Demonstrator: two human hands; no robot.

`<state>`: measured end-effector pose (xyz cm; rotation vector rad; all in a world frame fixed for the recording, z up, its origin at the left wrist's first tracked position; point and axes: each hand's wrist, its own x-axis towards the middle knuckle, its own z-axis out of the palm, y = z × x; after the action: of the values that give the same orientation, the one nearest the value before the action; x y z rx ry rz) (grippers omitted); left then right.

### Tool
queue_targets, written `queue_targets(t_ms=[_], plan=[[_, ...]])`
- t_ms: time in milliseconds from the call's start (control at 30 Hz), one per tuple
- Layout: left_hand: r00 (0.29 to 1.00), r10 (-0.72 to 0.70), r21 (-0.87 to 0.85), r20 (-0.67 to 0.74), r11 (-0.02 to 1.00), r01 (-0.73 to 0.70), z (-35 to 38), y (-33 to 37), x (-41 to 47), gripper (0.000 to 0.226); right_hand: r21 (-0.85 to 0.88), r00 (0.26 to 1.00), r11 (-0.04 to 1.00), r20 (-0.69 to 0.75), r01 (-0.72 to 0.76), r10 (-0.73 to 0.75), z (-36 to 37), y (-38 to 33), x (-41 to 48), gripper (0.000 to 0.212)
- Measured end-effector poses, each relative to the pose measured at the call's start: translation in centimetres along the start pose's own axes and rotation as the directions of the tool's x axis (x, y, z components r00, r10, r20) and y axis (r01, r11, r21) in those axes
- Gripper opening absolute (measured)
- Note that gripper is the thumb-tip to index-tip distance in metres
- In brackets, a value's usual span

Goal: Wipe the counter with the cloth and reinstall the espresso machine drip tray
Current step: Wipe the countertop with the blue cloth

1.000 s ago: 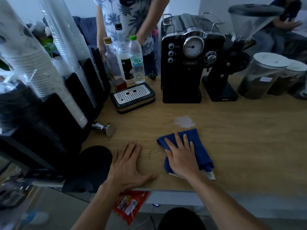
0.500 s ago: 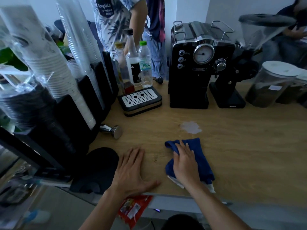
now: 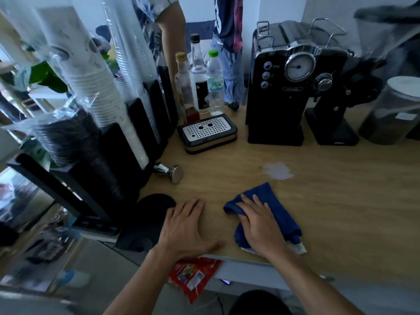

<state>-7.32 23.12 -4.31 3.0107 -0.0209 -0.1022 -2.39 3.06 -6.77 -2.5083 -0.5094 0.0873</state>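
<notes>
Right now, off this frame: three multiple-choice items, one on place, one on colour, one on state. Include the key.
1. Where is the drip tray relative to the machine?
A. inside it
B. on the counter, left of it
C. on top of it

2. What colour is the cloth?
A. red
B. white
C. blue

3. The spill is:
A. uncovered, beyond the cloth
B. under the cloth
C. on the drip tray

Key:
1 B: the drip tray sits apart, left of the machine's base.
2 C: the fabric under the right hand is blue.
3 A: the pale puddle shows bare past the cloth's far edge.
</notes>
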Motion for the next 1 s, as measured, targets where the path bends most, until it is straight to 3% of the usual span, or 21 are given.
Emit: queue_targets(t_ms=[100,200,367,467,567,767,1000], plan=[[1.0,-0.019,-0.01,-0.024,1.0,0.018,0.2,-0.4,-0.4,0.114,0.153,0.996,0.986,-0.054,-0.065,0.074,-0.1,-0.3,0.0,0.038],[0.999,-0.036,-0.023,-0.04,0.999,0.035,0.4,-0.2,-0.5,0.115,0.201,0.988,0.974,-0.083,-0.108,0.127,-0.1,-0.8,1.4,0.038],[0.999,-0.044,-0.058,-0.012,0.997,0.044,0.6,0.0,-0.7,0.118,0.006,0.989,0.989,0.026,-0.149,0.148,0.7,-2.2,4.9,0.044],[0.999,-0.042,-0.022,0.03,0.999,0.042,0.1,-0.2,-0.5,0.115,-0.169,0.989,0.983,0.117,-0.072,0.092,1.1,-2.7,5.8,0.047],[0.997,-0.051,-0.034,0.049,0.998,0.052,0.0,-0.7,-0.7,0.116,-0.211,0.988,0.977,0.152,0.004,0.029,0.8,-2.3,5.0,0.046],[0.997,-0.082,-0.043,-0.013,0.996,0.081,0.1,-1.8,-1.7,0.12,-0.078,0.995,0.995,0.083,0.068,-0.061,0.8,-1.4,1.4,0.047],[0.993,-0.099,-0.091,0.071,0.99,0.105,0.3,-1.9,-1.8,0.124,0.085,0.996,0.992,0.008,-0.095,0.094,0.9,-2.9,3.4,0.039]])
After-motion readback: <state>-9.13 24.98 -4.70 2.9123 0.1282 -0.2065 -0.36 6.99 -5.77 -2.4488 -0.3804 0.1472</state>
